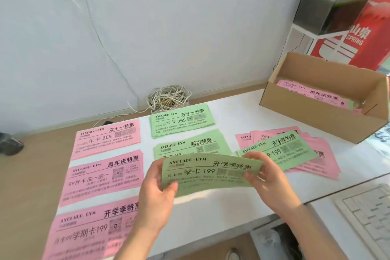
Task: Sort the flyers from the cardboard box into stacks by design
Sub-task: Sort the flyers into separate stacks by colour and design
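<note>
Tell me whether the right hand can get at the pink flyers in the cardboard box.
Probably yes, once freed: the right hand pinches the green flyer with the left hand. The cardboard box sits open on that side, nothing covering the pink flyers inside.

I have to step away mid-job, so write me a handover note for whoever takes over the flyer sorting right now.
Hands: left hand and right hand each pinch one end of a green flyer, held above the table.
Where: three pink stacks in the left column, two green stacks in the middle, a loose pile of pink and green on the right, the cardboard box at far right.
Done: five stacks laid out.
Left: set down the held flyer, sort the loose pile (its top sheet matches the held one), and empty the box, which has pink flyers in it.
</note>
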